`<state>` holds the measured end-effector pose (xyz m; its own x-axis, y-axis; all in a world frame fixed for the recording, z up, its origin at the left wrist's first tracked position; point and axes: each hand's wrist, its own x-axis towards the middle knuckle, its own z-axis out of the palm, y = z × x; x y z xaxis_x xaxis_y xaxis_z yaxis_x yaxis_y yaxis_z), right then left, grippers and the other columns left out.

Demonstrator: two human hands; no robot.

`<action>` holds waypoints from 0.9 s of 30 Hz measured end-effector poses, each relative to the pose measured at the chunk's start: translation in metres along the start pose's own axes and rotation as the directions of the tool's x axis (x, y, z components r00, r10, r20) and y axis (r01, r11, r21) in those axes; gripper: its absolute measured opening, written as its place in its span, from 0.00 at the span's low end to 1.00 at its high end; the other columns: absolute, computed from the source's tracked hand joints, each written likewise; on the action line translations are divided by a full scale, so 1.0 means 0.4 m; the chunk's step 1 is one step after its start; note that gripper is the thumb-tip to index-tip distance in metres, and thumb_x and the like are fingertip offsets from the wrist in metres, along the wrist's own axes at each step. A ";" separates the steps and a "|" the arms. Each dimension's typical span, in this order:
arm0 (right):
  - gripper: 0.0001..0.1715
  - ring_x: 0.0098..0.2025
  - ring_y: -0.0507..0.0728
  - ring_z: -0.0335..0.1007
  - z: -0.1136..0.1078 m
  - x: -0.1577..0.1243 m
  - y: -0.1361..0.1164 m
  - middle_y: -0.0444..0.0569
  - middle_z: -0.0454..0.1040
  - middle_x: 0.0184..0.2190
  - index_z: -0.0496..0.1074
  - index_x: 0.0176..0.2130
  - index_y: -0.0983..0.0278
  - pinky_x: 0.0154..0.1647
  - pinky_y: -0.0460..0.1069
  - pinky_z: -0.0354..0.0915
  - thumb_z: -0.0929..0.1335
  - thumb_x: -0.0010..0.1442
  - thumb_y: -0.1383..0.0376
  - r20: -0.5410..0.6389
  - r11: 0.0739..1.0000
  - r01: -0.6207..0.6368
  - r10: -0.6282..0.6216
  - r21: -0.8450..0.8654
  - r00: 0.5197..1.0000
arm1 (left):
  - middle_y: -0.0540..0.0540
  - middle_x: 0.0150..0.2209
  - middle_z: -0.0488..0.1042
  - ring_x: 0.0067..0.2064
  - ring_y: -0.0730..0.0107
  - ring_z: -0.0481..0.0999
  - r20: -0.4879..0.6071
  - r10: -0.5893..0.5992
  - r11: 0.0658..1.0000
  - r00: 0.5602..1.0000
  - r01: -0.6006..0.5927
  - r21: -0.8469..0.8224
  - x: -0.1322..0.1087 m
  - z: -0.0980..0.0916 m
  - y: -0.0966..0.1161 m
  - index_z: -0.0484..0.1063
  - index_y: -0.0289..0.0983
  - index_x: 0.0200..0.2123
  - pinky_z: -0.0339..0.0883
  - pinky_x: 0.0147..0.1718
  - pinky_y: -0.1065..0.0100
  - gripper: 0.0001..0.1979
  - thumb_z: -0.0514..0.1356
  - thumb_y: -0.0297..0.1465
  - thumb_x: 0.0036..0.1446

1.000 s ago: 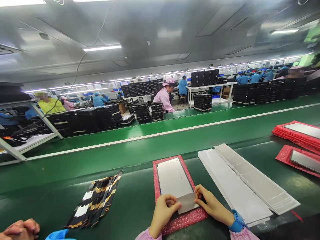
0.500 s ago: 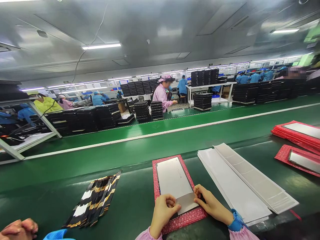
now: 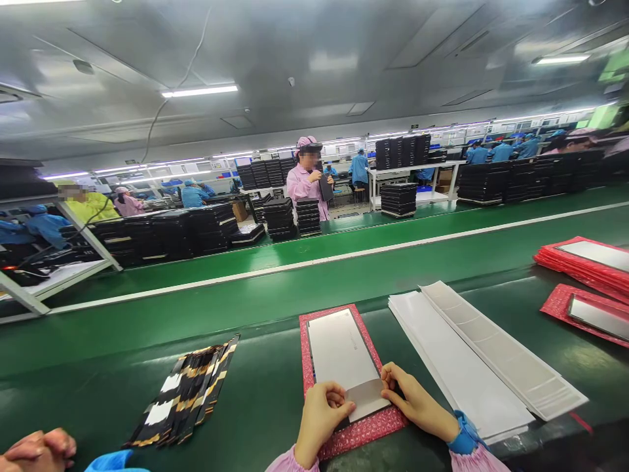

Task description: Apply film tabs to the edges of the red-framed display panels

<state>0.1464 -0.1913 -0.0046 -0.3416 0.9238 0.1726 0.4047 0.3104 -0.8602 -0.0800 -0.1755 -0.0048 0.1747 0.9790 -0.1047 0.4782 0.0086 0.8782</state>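
Note:
My left hand (image 3: pixel 322 416) and my right hand (image 3: pixel 417 400) rest at the near end of a white rectangular panel (image 3: pixel 341 347). Between them, both pinch the edges of a grey sheet (image 3: pixel 366 398) lying over that end. The panel lies on a red patterned mat (image 3: pixel 361 436). To my right is a long stack of white sheets (image 3: pixel 464 354), close to my right wrist. A bundle of black-and-gold strips (image 3: pixel 184 393) lies left of my left hand.
Another person's clasped hands (image 3: pixel 37 452) rest at the lower left. Red mats with white panels (image 3: pixel 584 259) lie at the right. Beyond the green conveyor belt (image 3: pixel 295 288) stand stacks of black trays (image 3: pixel 211 229) and workers.
My hands and the grey sheet have hardly moved. Across the belt, the person in pink has straightened up and now holds a dark panel.

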 end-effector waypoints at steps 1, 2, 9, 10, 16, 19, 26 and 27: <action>0.02 0.32 0.50 0.58 0.000 0.000 0.001 0.41 0.61 0.30 0.57 0.35 0.61 0.35 0.45 0.57 0.60 0.58 0.66 0.002 1.000 -0.001 0.001 -0.001 1.000 | 0.47 0.22 0.74 0.25 0.71 0.71 -0.001 -0.001 1.000 1.000 0.001 0.000 0.000 0.000 0.000 0.73 0.33 0.25 0.60 0.23 0.75 0.09 0.64 0.31 0.38; 0.02 0.32 0.50 0.58 -0.001 0.001 0.001 0.41 0.61 0.30 0.57 0.35 0.61 0.34 0.45 0.57 0.60 0.58 0.66 0.002 1.000 -0.004 0.004 -0.004 1.000 | 0.48 0.22 0.74 0.25 0.71 0.71 -0.005 -0.002 1.000 1.000 0.002 0.002 -0.001 0.000 0.000 0.73 0.33 0.25 0.60 0.23 0.75 0.09 0.64 0.31 0.38; 0.02 0.32 0.50 0.58 0.003 0.002 -0.003 0.42 0.61 0.30 0.58 0.35 0.61 0.34 0.46 0.57 0.60 0.58 0.67 0.002 1.000 -0.006 0.006 -0.004 1.000 | 0.48 0.22 0.74 0.24 0.72 0.70 -0.017 0.003 1.000 1.000 -0.002 0.014 -0.001 0.000 -0.002 0.73 0.33 0.26 0.60 0.22 0.75 0.09 0.64 0.31 0.38; 0.02 0.32 0.50 0.58 0.003 0.002 -0.002 0.42 0.61 0.30 0.58 0.35 0.61 0.34 0.46 0.57 0.60 0.58 0.67 0.004 1.000 -0.005 0.005 -0.006 1.000 | 0.48 0.22 0.74 0.24 0.72 0.70 -0.018 0.003 1.000 1.000 -0.003 0.015 -0.001 0.000 -0.002 0.72 0.33 0.26 0.60 0.23 0.75 0.09 0.64 0.31 0.38; 0.03 0.33 0.51 0.58 0.004 0.002 0.012 0.42 0.62 0.31 0.58 0.35 0.61 0.35 0.46 0.58 0.61 0.58 0.66 -0.002 0.999 0.003 -0.003 -0.034 1.000 | 0.49 0.23 0.74 0.25 0.72 0.70 -0.003 -0.013 1.000 1.000 0.013 0.012 -0.005 -0.001 0.002 0.72 0.33 0.27 0.60 0.23 0.75 0.10 0.65 0.29 0.36; 0.03 0.33 0.51 0.59 0.010 0.001 0.011 0.43 0.62 0.31 0.59 0.36 0.61 0.35 0.46 0.59 0.60 0.58 0.66 -0.004 0.998 0.015 -0.015 -0.062 1.000 | 0.50 0.23 0.74 0.25 0.72 0.70 0.008 0.002 1.000 1.000 -0.002 0.027 -0.010 -0.003 0.008 0.72 0.34 0.27 0.61 0.24 0.75 0.12 0.65 0.28 0.34; 0.10 0.42 0.54 0.62 -0.006 -0.015 -0.007 0.47 0.64 0.39 0.61 0.42 0.61 0.44 0.50 0.61 0.62 0.57 0.65 -0.084 0.942 0.033 -0.065 -0.335 0.994 | 0.43 0.47 0.67 0.32 0.70 0.71 -0.096 0.144 0.969 0.985 -0.121 0.216 -0.036 -0.022 0.028 0.68 0.35 0.42 0.68 0.32 0.70 0.24 0.65 0.29 0.36; 0.15 0.46 0.56 0.61 -0.007 -0.016 -0.006 0.49 0.63 0.42 0.60 0.45 0.60 0.47 0.51 0.60 0.63 0.57 0.63 -0.119 0.918 0.027 -0.080 -0.396 0.990 | 0.41 0.53 0.61 0.35 0.69 0.71 -0.135 0.175 0.957 0.975 -0.137 0.254 -0.042 -0.021 0.030 0.63 0.36 0.49 0.69 0.35 0.69 0.31 0.64 0.29 0.37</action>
<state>0.1501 -0.1974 -0.0020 -0.2697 0.9161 0.2967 0.6981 0.3982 -0.5951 -0.0845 -0.1901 0.0115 0.1383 0.9838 0.1144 0.6528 -0.1774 0.7364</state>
